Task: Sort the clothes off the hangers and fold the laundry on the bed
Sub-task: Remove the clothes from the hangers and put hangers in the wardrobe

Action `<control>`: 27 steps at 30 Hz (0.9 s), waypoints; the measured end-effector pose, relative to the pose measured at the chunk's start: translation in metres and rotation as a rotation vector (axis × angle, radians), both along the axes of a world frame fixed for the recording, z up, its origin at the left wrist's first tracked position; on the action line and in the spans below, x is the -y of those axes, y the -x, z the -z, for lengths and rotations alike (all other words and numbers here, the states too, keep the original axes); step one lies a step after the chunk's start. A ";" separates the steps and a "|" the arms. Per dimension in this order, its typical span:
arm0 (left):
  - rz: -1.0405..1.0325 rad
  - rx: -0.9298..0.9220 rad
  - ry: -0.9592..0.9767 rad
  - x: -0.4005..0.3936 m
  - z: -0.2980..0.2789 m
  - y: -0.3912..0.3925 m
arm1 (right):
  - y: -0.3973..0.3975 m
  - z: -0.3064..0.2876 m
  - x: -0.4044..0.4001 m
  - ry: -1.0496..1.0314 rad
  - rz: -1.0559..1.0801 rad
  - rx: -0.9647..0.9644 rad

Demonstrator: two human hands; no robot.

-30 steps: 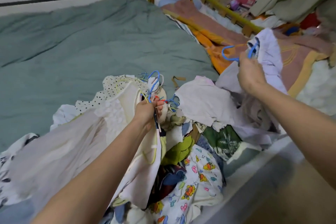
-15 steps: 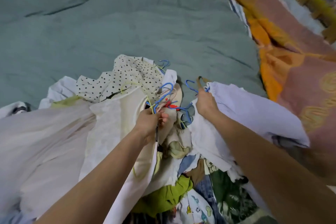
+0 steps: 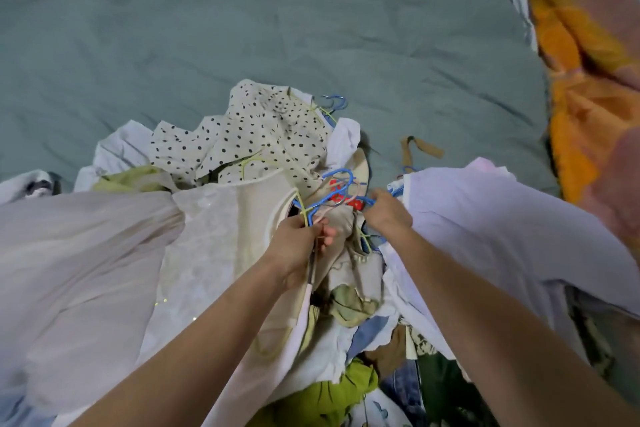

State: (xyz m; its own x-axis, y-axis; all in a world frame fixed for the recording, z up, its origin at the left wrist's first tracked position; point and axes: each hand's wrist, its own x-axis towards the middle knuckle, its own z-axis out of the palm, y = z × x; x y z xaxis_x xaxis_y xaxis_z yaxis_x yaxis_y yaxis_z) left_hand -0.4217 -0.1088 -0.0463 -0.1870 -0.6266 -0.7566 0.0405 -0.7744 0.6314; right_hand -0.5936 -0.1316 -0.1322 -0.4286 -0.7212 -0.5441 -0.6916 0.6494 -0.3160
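Bed [image 3: 242, 28] mostly bare; nothing seen folded. Clothes [image 3: 242, 156] heaped at near edge. Hangers [image 3: 337, 192] bunched in left hand [image 3: 298, 246]; right hand [image 3: 388, 215] closed on one. Sorting judged early.

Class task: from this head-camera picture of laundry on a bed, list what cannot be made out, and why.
- Head view: right hand fingertips, hidden among the blue hangers.
- Hanger count: wires tangled and overlapping.
- Lavender garment: type unclear, bunched up.
- Orange blanket: cut off by the right edge.
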 end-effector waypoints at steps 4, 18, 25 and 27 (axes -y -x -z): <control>-0.055 -0.040 0.033 -0.001 -0.020 -0.017 | 0.008 -0.042 -0.010 0.166 0.168 0.355; -0.172 -0.048 0.492 -0.069 -0.152 -0.181 | -0.168 -0.239 -0.059 0.228 -0.287 0.161; -0.284 0.000 0.697 -0.150 -0.205 -0.354 | -0.351 -0.288 -0.105 0.151 -0.196 0.537; -0.324 0.039 0.755 -0.180 -0.216 -0.412 | -0.413 -0.303 -0.126 0.145 -0.154 0.696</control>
